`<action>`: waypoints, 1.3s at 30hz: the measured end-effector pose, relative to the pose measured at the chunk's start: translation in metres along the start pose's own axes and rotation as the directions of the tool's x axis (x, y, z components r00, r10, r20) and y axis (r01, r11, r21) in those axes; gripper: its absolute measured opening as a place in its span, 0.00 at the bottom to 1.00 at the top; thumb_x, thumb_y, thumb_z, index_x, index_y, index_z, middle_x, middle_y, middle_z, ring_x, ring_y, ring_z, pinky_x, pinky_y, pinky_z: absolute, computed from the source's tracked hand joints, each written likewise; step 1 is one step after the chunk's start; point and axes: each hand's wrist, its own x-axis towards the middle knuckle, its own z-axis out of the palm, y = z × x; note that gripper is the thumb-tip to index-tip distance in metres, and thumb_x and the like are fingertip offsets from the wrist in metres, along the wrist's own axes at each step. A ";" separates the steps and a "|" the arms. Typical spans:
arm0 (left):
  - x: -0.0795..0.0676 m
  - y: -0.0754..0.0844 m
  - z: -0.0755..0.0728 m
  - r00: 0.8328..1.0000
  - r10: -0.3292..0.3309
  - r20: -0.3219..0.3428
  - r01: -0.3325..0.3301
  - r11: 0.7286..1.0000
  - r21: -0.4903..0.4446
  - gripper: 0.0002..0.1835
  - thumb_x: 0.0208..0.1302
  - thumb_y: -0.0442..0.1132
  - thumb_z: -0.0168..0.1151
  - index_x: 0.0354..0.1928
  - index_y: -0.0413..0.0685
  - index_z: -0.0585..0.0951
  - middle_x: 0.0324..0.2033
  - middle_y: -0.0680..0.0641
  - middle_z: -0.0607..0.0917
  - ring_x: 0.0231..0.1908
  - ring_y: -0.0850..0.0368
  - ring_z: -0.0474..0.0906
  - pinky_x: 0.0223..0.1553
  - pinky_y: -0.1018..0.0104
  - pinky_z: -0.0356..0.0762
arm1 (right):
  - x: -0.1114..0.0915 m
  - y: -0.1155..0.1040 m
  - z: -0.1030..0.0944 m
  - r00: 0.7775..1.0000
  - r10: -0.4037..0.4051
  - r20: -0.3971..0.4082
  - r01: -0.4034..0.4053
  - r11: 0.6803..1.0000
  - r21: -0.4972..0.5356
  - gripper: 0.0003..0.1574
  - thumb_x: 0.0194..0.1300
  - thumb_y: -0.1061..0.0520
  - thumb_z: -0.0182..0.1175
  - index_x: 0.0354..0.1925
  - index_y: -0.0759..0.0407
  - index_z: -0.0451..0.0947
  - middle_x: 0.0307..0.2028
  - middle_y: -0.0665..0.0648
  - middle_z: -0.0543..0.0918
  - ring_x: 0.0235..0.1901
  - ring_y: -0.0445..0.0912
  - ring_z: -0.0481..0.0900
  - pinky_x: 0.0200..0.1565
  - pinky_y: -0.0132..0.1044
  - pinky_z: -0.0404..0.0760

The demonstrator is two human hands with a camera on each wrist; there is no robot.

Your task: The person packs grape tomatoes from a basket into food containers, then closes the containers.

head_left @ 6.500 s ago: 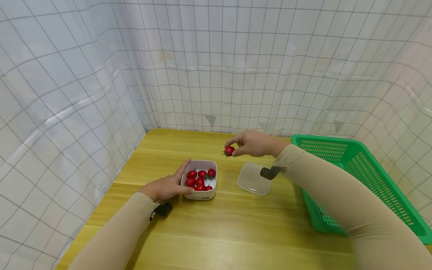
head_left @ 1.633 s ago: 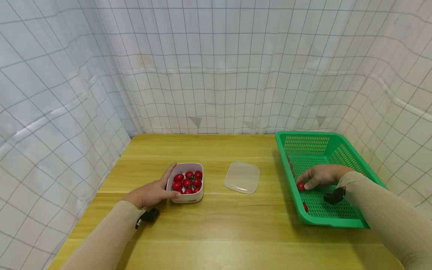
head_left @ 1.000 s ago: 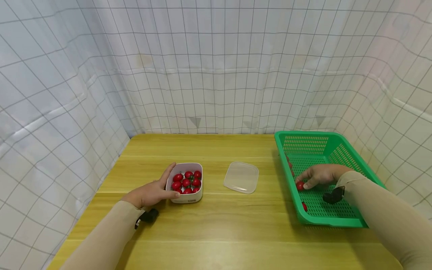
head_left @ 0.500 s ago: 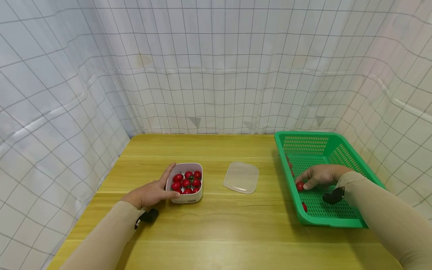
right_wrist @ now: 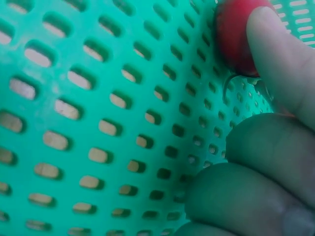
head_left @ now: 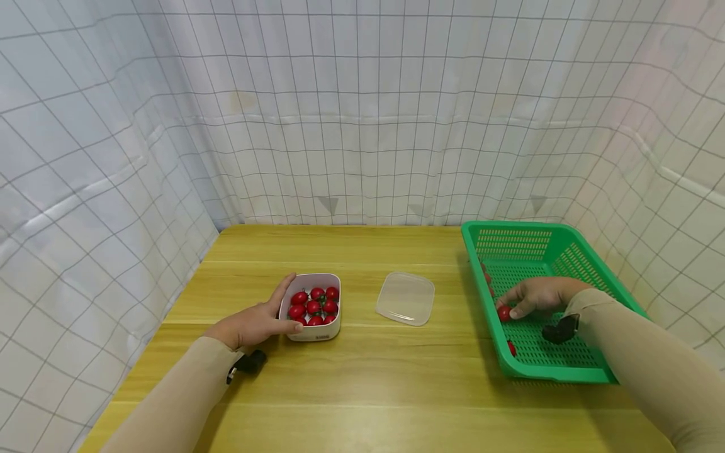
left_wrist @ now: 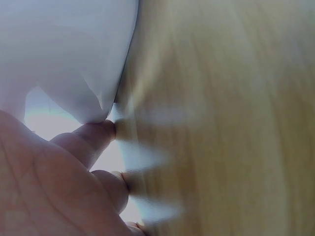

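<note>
In the head view, my left hand [head_left: 252, 323] holds the left side of a small white plastic box [head_left: 317, 334], thumb at its front corner and forefinger at the back. Several red cherry tomatoes [head_left: 313, 307] lie inside the box. In the left wrist view, fingertips [left_wrist: 104, 129] touch the underside edge of the box [left_wrist: 64, 44] close to the tabletop. My right hand [head_left: 538, 296] reaches into a green plastic basket [head_left: 557, 374] and pinches a cherry tomato [head_left: 504, 313] by its left wall. The right wrist view shows the thumb against that tomato [right_wrist: 236, 37], its stem hanging below.
Another cherry tomato [head_left: 511, 348] lies in the basket's near left corner, and a few more [head_left: 487, 277] line its left wall. A clear square lid [head_left: 405, 298] lies flat between box and basket on the wooden table [head_left: 362, 384]. White gridded curtains [head_left: 351, 126] surround the table.
Compared with the oldest frame, my right hand has gone from above the lid into the basket, and the box holds more tomatoes. Over the last second, both hands have stayed almost still.
</note>
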 end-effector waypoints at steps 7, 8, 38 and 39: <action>-0.002 -0.004 0.001 1.000 -0.001 0.006 0.001 0.999 -0.043 0.65 0.66 0.62 0.67 0.84 0.64 0.27 0.81 0.27 0.51 0.76 0.21 0.57 0.74 0.26 0.55 | 0.003 -0.003 0.000 1.000 -0.020 0.023 0.019 0.999 0.047 0.27 0.74 0.57 0.64 0.66 0.68 0.77 0.61 0.62 0.81 0.61 0.53 0.75 0.58 0.37 0.79; -0.003 -0.004 0.001 1.000 -0.004 0.005 0.004 0.999 -0.045 0.65 0.66 0.62 0.67 0.84 0.64 0.27 0.81 0.27 0.51 0.76 0.21 0.57 0.74 0.26 0.55 | 0.003 -0.003 0.000 0.999 -0.023 0.031 0.021 0.998 0.053 0.27 0.74 0.57 0.64 0.66 0.68 0.77 0.60 0.61 0.82 0.59 0.51 0.74 0.56 0.35 0.79; -0.001 -0.002 -0.002 1.000 -0.018 0.007 0.019 1.000 -0.013 0.65 0.65 0.66 0.66 0.84 0.67 0.27 0.81 0.26 0.52 0.77 0.22 0.56 0.75 0.27 0.54 | -0.012 -0.170 -0.044 0.937 -0.216 -0.275 0.176 0.971 -0.160 0.25 0.74 0.54 0.65 0.66 0.56 0.80 0.34 0.48 0.84 0.28 0.40 0.67 0.36 0.32 0.69; -0.001 -0.001 -0.002 1.000 -0.018 0.007 0.018 1.000 -0.013 0.65 0.65 0.65 0.66 0.84 0.67 0.27 0.81 0.26 0.52 0.77 0.22 0.56 0.75 0.27 0.54 | -0.006 -0.181 -0.042 0.931 -0.235 -0.279 0.185 0.963 -0.195 0.25 0.74 0.54 0.65 0.66 0.54 0.80 0.33 0.49 0.83 0.30 0.42 0.68 0.37 0.34 0.69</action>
